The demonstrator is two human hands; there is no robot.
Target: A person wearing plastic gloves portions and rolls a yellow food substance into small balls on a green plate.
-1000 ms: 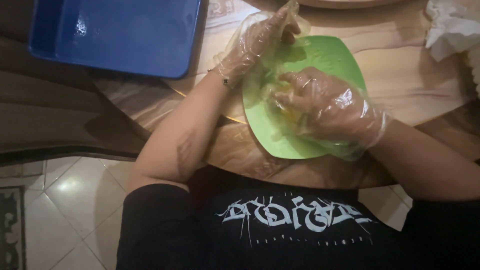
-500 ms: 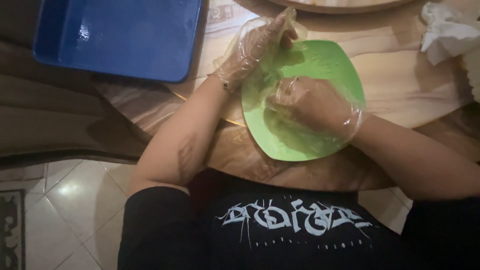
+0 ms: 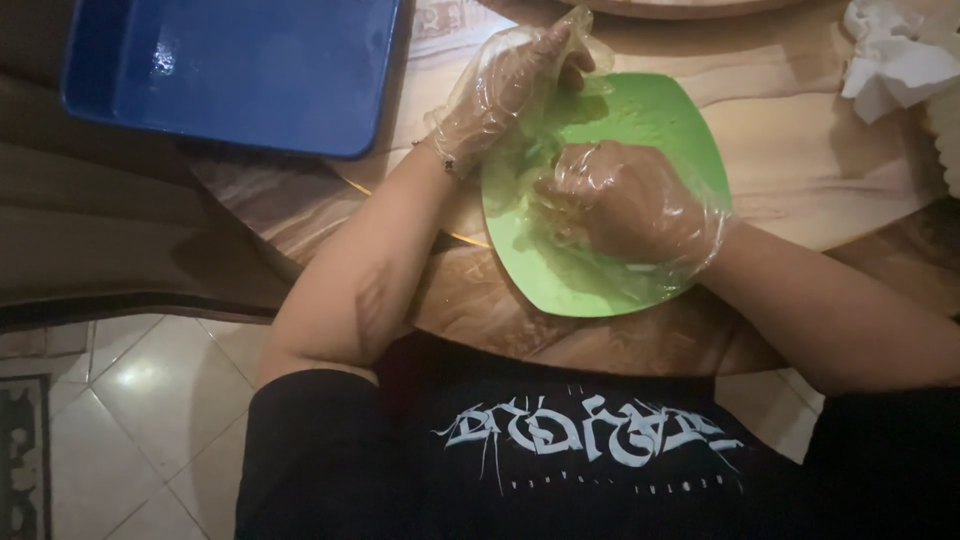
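Far out to the left of both hands, a shallow rectangular blue plastic tray (image 3: 235,70) sits on the polished wooden surface (image 3: 480,300), its inside wet and glinting, well apart from the plate. Below it, off the edge of the surface, pale floor tiles (image 3: 140,420) show beside the person's black printed shirt.

The left hand (image 3: 510,85), covered by a loose clear plastic glove, reaches in from the lower left and lies across the upper left rim of a square green plastic plate with rounded corners (image 3: 650,115). Its fingers are stretched out and held together, pointing up and to the right, with the glove's slack bunching at the fingertips; it touches the plate's edge, but whether it pinches anything cannot be told.

Just to the right and a little nearer the body, the right hand (image 3: 625,200), also in a clear plastic glove, rests in the middle of the plate. It is curled, knuckles up, fingers folded downward and pressing onto a thin, translucent, yellowish wet sheet (image 3: 560,255) that lies flat on the plate under and in front of it. What exactly the sheet is cannot be made out.

Further right of the right hand, at the upper corner of the surface, lies a crumpled white tissue (image 3: 895,60), well apart from the plate.
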